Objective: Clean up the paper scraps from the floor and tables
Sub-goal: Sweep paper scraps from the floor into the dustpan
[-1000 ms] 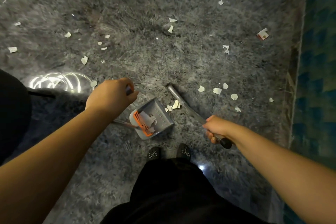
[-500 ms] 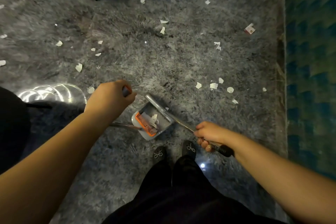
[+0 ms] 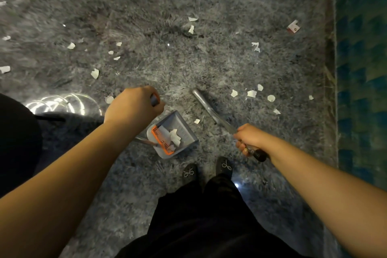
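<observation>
Underfoot shaggy grey carpet (image 3: 167, 65), paper scraps (image 3: 251, 93) scattered, left hand (image 3: 134, 107) gripping dustpan (image 3: 178, 134), right hand (image 3: 249, 136) gripping broom (image 3: 209, 109)

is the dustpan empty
No, the dustpan holds several white paper scraps beside its orange comb.
</observation>
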A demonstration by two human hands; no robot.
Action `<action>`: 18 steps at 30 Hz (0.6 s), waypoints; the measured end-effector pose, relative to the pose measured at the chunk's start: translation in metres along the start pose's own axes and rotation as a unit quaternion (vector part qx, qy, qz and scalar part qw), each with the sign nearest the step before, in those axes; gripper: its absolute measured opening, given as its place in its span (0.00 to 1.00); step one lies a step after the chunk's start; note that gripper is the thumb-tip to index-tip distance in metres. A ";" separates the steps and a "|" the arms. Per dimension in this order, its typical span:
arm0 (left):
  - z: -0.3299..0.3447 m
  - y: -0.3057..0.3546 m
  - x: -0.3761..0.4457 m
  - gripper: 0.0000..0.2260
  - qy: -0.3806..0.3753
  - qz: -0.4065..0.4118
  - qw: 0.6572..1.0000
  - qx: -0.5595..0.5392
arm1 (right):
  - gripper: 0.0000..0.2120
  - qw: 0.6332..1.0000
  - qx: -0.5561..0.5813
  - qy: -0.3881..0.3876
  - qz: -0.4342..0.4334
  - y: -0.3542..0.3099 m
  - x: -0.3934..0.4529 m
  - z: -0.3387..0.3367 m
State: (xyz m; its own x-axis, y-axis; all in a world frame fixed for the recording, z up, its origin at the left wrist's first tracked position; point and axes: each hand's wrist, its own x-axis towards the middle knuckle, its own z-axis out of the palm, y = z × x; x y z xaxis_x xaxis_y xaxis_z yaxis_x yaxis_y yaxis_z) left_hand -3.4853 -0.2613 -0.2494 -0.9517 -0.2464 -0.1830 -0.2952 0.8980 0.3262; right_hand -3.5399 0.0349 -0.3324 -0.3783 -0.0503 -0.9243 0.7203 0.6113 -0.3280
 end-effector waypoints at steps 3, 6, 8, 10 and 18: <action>0.002 -0.005 -0.003 0.08 0.003 0.009 1.000 -0.001 | 0.08 0.999 -0.039 0.002 0.009 0.001 0.013 0.024; 0.003 -0.010 -0.007 0.08 0.006 -0.001 1.000 -0.005 | 0.04 0.998 -0.049 -0.032 0.009 0.005 0.014 0.046; 0.003 -0.011 -0.011 0.08 0.005 -0.006 1.000 -0.009 | 0.04 0.998 -0.021 -0.064 0.012 0.005 0.012 0.050; 0.002 -0.013 -0.013 0.08 0.007 -0.011 1.000 -0.013 | 0.05 0.994 0.033 -0.103 0.030 0.002 0.006 0.045; -0.010 -0.015 -0.006 0.07 0.011 -0.034 0.999 -0.036 | 0.07 0.981 0.141 -0.127 0.028 0.002 -0.032 0.020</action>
State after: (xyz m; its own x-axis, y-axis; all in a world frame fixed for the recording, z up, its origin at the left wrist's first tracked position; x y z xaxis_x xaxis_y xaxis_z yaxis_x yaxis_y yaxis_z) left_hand -3.4764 -0.2767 -0.2436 -0.9308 -0.3138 -0.1873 -0.3632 0.8506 0.3801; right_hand -3.5142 0.0220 -0.3072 -0.2015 -0.2402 -0.9496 0.8817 0.3777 -0.2827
